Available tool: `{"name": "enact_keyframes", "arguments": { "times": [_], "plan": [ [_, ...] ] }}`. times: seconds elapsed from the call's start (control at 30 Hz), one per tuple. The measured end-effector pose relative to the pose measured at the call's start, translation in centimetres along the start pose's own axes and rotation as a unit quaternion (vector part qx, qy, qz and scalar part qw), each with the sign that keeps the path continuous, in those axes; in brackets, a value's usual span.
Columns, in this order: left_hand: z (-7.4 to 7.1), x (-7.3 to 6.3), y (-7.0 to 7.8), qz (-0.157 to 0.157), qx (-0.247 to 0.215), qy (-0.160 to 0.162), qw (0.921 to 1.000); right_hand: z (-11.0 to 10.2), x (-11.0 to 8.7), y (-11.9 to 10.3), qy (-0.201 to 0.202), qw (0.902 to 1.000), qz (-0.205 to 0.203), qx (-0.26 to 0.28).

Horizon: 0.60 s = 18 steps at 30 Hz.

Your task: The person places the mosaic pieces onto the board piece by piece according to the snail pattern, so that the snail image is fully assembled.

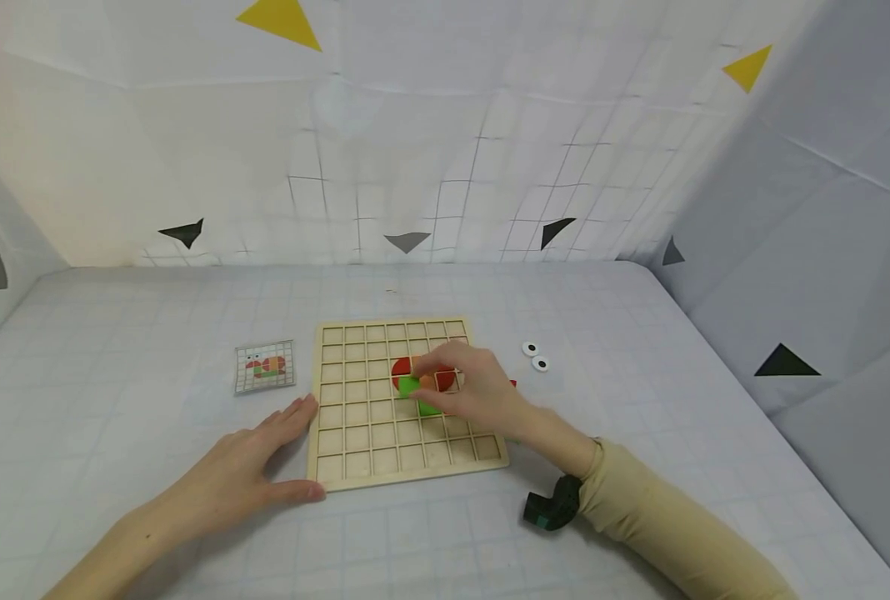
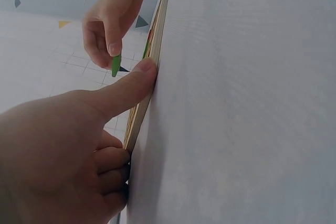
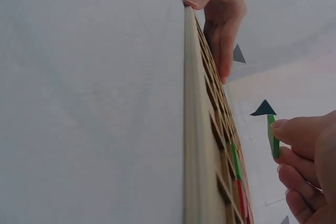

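From here I watch the right hand (image 1: 481, 389) pinch a green tile (image 3: 272, 136) above the wooden grid board (image 1: 358, 437), while the left hand (image 1: 238, 468) rests ungrasping fingers along its edge, presumably steadying it.

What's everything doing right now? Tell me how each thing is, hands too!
Board: flat, partly filled
Lifted green piece: held up off the board
Right hand: pinching the lifted green piece
Left hand: touching the board's edge
Red pieces on the board: in its squares
Picture card: lying picture side up
Eye pieces: off the board, pupils up
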State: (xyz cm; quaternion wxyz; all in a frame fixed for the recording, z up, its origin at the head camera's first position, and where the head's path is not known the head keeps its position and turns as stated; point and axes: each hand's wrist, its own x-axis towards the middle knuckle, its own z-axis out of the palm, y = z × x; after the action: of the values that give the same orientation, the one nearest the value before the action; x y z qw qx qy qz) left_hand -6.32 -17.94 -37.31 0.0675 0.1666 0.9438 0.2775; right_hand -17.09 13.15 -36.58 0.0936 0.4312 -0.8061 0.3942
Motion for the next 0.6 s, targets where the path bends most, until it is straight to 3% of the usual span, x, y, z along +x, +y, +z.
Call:
{"name": "enact_keyframes", "arguments": {
  "times": [0.6],
  "plan": [
    [-0.1, 0.0, 0.1, 0.000, 0.001, -0.002, 1.0000, 1.2, -0.7, 0.1, -0.030, 0.9993, 0.021, -0.002]
  ]
}}
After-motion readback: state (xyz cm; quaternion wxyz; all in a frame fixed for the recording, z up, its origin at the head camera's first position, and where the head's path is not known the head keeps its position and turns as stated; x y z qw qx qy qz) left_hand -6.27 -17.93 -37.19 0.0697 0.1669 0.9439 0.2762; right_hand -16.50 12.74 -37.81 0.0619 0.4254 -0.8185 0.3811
